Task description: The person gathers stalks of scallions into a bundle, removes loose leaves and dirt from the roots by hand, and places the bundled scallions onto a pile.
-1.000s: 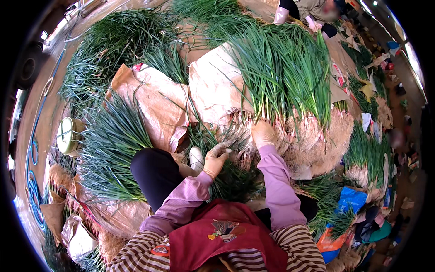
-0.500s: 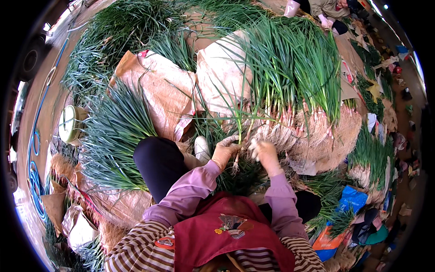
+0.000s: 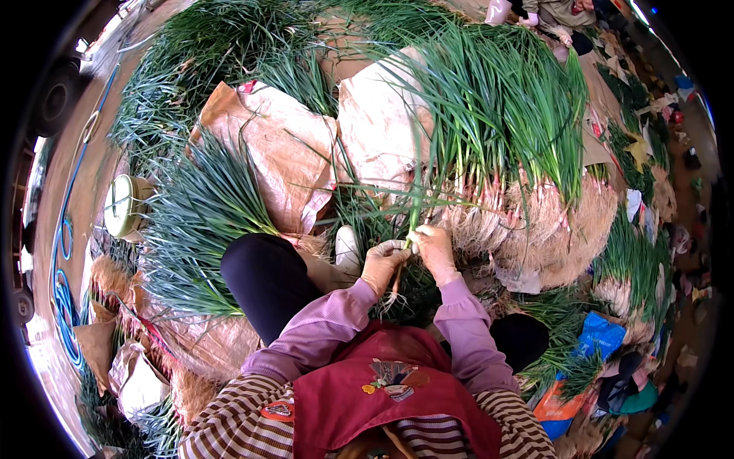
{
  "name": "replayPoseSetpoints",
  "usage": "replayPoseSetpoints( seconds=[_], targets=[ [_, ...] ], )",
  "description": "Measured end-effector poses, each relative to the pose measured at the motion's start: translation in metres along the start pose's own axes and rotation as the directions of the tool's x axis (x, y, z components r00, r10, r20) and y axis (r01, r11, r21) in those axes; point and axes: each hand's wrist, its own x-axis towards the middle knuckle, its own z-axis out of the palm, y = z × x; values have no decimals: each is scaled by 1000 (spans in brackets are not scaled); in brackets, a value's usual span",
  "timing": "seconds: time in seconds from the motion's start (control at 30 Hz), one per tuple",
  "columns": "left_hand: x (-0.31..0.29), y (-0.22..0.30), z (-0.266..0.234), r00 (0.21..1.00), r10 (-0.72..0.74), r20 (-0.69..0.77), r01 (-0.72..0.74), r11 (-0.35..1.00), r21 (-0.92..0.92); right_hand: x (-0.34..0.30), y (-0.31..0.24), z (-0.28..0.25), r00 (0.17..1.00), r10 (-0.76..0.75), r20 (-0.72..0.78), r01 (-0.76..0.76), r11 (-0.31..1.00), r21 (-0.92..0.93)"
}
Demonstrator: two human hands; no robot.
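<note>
In front of my apron, my left hand (image 3: 382, 262) is closed around a green onion (image 3: 416, 200) just above its stringy roots. My right hand (image 3: 434, 251) pinches the same stalk slightly higher, its fingers touching those of the left. The green leaves point away from me, and pale roots dangle below the left hand. Both hands appear to be in thin pale gloves. Just beyond the right hand lies a wide row of green onions (image 3: 505, 115), their hairy roots turned toward me. Loose greens (image 3: 413, 294) lie beneath my hands.
Another onion bundle (image 3: 206, 222) rests by my left knee. Pale woven sacks (image 3: 267, 153) lie ahead, with a big heap of greens (image 3: 206, 61) behind them. A lidded bucket (image 3: 122, 206) and blue hose (image 3: 65, 306) are at left. Another person's hand (image 3: 529, 20) shows at far right.
My right hand has moved left and closed on the onion stalk beside my left hand. The left hand still grips near the roots. The whole view has shifted slightly.
</note>
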Motion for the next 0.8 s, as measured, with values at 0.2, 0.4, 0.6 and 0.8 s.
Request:
replayPoseSetpoints(
  seconds=[0.2,0.4,0.6,0.8],
  targets=[
    [-2,-7,1,985,111,-133,-126,986,-112,-17,-3,-10,973,185,139,-217,936,276],
    [-5,-11,10,974,-70,218,64,997,30,-15,-12,-28,998,-43,42,45,999,-28],
    [0,-26,-4,972,-230,51,222,967,127,-20,-58,-49,974,-206,-94,100,762,-640],
    [-4,-33,3,977,-209,42,204,975,90,10,-42,-97,955,-241,-171,-156,78,-985]
  ],
)
